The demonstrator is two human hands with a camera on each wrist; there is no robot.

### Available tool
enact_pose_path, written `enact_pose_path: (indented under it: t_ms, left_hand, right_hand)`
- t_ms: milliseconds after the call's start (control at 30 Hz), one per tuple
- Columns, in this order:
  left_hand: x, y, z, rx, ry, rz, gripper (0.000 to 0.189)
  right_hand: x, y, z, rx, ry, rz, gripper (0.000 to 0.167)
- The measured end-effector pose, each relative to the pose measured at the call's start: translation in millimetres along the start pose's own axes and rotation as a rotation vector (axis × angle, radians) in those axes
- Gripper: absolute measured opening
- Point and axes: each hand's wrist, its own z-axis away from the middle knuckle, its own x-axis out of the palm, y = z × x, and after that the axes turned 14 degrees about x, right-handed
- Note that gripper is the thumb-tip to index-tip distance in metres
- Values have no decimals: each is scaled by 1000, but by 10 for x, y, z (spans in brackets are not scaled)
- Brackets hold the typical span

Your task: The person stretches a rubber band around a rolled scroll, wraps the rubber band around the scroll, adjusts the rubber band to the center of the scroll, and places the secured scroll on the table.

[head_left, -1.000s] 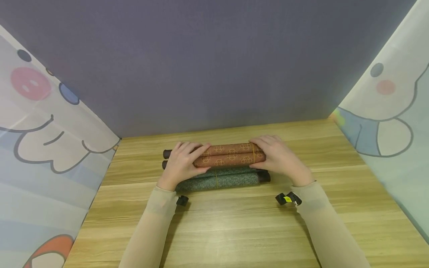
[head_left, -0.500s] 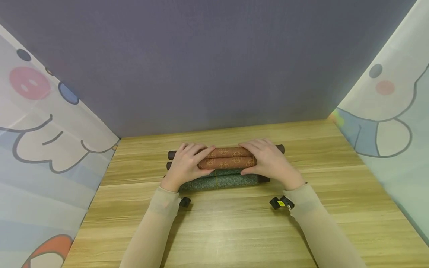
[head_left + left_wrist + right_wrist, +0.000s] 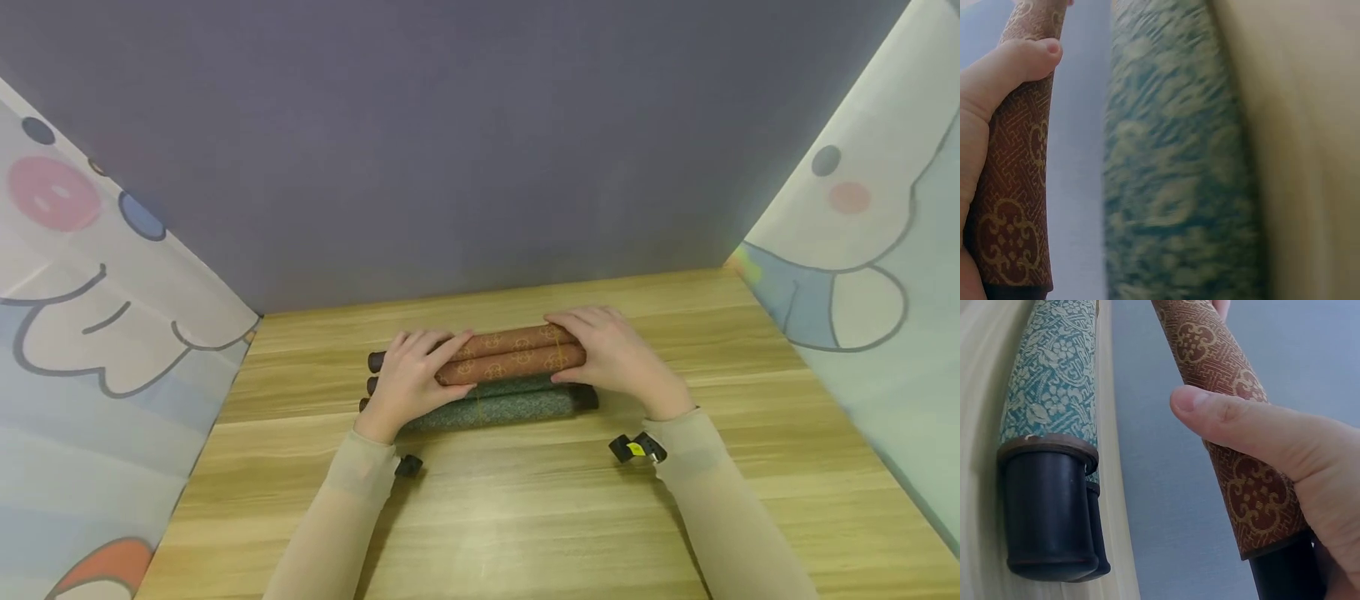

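Note:
Both hands grip a rolled-up scroll of reddish-brown brocade (image 3: 510,354) with gold motifs, in two parallel rolls. My left hand (image 3: 408,379) wraps its left part, the thumb on the near side. Toward the right end, my right hand (image 3: 618,358) clasps it the same way; its thumb also crosses the brocade in the right wrist view. Just nearer to me, a green patterned scroll (image 3: 517,406) with dark end caps (image 3: 1050,512) lies on the table, also in two rolls. Open space shows between the scrolls in the right wrist view. The brown scroll's right end cap hides behind my right hand in the head view.
The wood-grain table (image 3: 487,517) extends around the scrolls. A dark grey panel (image 3: 480,150) rises along its back edge. Cartoon-printed curtains (image 3: 67,333) flank the left and right sides. Black strap ends (image 3: 637,448) hang by both wrists.
My right hand moves left along the brown scroll, then slightly back right. The scroll now slants more, its right side higher in view; its right end cap, visible half a second ago, is hidden.

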Motion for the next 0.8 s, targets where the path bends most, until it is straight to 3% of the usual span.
enact_pose_path:
  t_ms: [500, 800]
  left_hand:
    - [11, 405, 150, -126, 27, -33, 83]
    - [91, 414, 163, -133, 61, -22, 86]
  right_hand:
    - [13, 4, 39, -54, -62, 15, 87]
    - [5, 17, 72, -65, -59, 12, 89]
